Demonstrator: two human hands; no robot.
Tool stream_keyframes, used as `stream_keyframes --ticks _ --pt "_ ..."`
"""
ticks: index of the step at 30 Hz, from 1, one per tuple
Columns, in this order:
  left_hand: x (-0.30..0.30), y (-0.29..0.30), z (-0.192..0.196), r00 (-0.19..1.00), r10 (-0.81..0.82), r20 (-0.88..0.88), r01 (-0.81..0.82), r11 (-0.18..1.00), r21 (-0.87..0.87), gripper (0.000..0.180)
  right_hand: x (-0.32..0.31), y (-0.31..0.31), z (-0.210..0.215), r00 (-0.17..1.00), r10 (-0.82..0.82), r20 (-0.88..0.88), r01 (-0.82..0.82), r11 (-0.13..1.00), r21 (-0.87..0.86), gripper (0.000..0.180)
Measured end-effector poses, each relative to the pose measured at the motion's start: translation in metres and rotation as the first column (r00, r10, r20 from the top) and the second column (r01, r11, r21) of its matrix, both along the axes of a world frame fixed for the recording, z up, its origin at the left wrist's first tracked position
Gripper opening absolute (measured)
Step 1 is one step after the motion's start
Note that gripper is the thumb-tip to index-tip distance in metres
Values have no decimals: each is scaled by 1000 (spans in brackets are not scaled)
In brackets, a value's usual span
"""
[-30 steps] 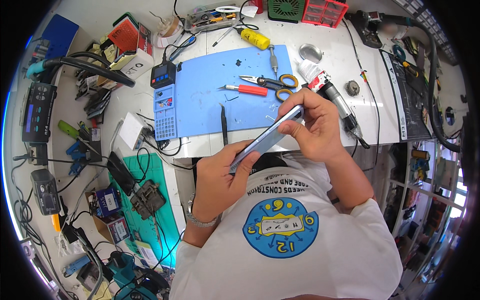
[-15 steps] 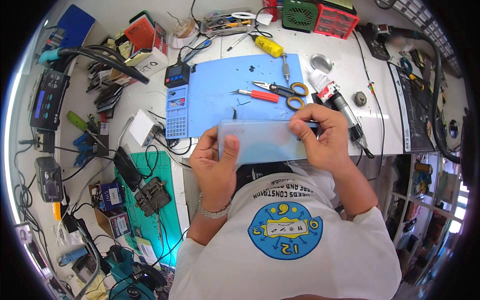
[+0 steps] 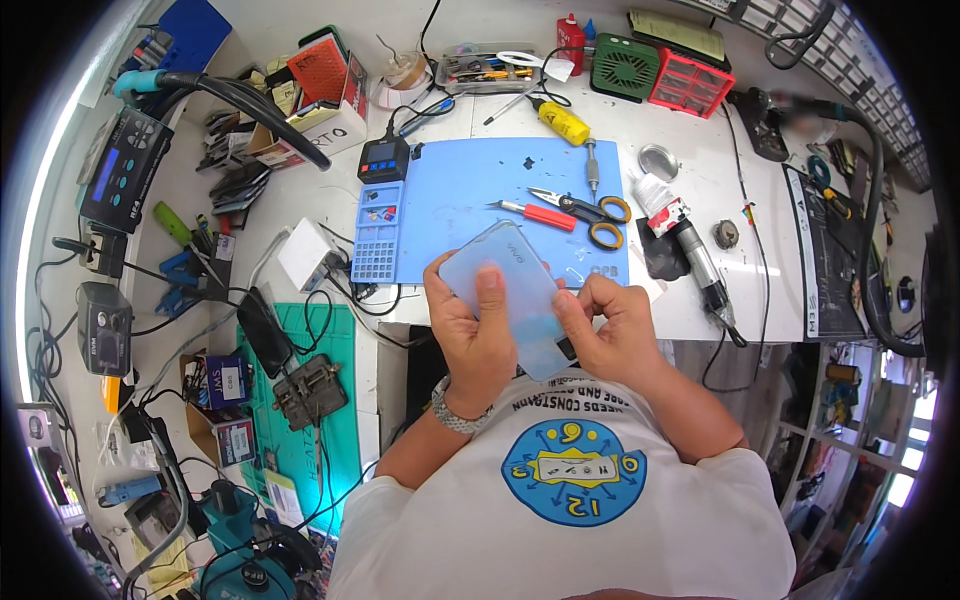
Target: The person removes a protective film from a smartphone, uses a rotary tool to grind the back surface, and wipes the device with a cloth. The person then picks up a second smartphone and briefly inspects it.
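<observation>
A pale blue smartphone [image 3: 520, 285] with a frosted, translucent-looking back is held up in front of my shirt, its long side slanting down to the right. My left hand [image 3: 472, 325] is wrapped round its left edge, the thumb lying on the back. On the other long edge, my right hand [image 3: 608, 328] pinches low down with thumb and curled fingers. A small dark patch shows by the right thumb; what it is I cannot make out. Beyond the phone, a red-handled craft knife [image 3: 545, 216] and scissors [image 3: 585, 212] lie on the blue work mat [image 3: 450, 220].
A screwdriver [image 3: 592, 170] and a yellow bottle [image 3: 563, 122] lie past the scissors. On the right rests a silver cylindrical tool [image 3: 702, 265] with a cord. A small black device [image 3: 383, 158] stands at the mat's left corner. Below left, a metal clamp fixture [image 3: 310, 392] sits on a green mat [image 3: 325, 440].
The phone has turned from nearly level to slanting, its right end swinging down towards me. My right hand has moved lower and left along it. The whole view has shifted slightly.
</observation>
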State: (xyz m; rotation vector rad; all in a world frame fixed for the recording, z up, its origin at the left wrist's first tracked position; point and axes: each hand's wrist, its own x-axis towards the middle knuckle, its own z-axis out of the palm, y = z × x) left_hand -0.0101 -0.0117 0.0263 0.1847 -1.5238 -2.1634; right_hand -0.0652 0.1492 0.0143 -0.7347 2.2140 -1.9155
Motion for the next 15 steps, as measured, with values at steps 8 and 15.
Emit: stream_keyframes --ticks 8,15 --pt "7 -6 -11 998 61 28 -56 986 -158 36 -7 -5 4 998 -42 -42 47 988 145 38" --pt "18 -6 -7 998 -28 53 42 958 -282 35 -23 -13 32 997 -58 -55 52 992 -114 24"
